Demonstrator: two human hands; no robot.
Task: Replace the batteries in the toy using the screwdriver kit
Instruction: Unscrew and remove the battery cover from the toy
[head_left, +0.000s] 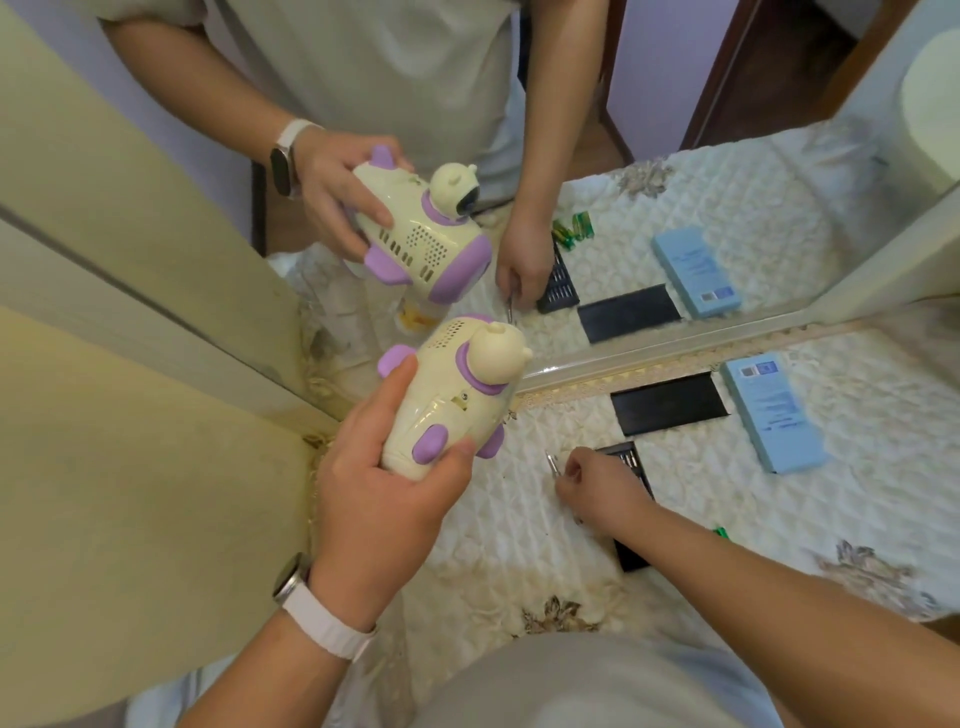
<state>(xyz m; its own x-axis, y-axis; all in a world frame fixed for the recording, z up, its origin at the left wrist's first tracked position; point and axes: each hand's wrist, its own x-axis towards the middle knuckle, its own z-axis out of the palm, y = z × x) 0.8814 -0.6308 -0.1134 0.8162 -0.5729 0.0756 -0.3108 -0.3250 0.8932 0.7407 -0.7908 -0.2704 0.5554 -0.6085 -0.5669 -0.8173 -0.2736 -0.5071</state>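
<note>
Head view: left hand (384, 499) gripping toy (457, 400); at 3 o'clock, right hand (597, 486) pinching screwdriver bit (551, 462) above bit tray (631, 462).

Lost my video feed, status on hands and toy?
Left hand gripping toy, lifted off table. Right hand pinching screwdriver beside bit tray. Nothing blocking.

The toy (447, 400) is held up at the left by the left hand (384, 499), before a mirror (675, 156). To the right, the bit tray (631, 499) is partly covered by the right hand (597, 483); behind it lies a lid (670, 402), with the box (774, 410) further right.
</note>
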